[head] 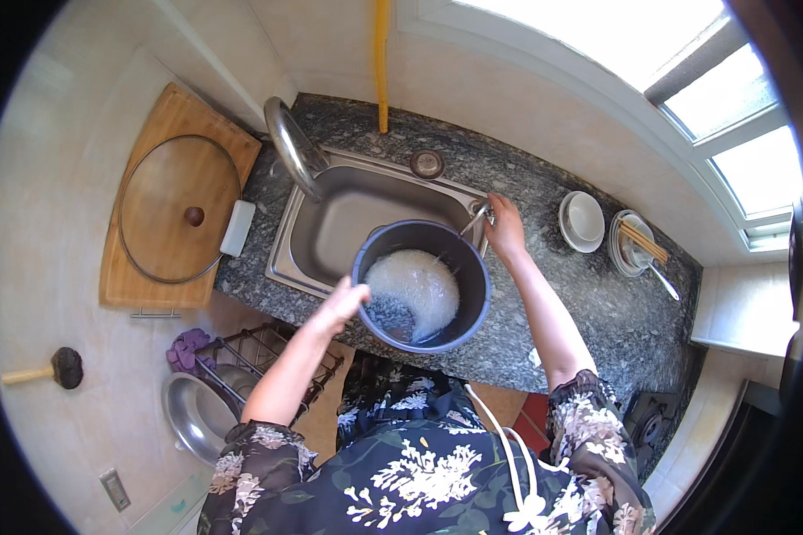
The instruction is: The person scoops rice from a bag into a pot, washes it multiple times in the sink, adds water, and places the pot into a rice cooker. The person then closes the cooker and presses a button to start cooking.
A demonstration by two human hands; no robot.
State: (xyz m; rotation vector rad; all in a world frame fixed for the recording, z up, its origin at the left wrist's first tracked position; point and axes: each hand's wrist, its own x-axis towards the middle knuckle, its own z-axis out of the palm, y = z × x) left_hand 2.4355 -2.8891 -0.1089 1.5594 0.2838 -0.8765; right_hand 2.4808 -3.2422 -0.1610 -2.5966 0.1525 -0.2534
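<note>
A dark inner pot holds white rice heaped to one side, with clear water over the rest of its bottom. It is tilted a little and overlaps the near right edge of the stainless-steel sink. My left hand grips the pot's left rim, thumb at the edge. At the sink's right corner, the fingers of my right hand are on a small metal tap, whose spout points over the pot. A faint bright streak below the spout may be running water.
A large curved faucet rises at the sink's left. Beyond it lie a wooden cutting board and a glass lid. Bowls, chopsticks and a spoon sit on the granite counter. A metal basin is lower left.
</note>
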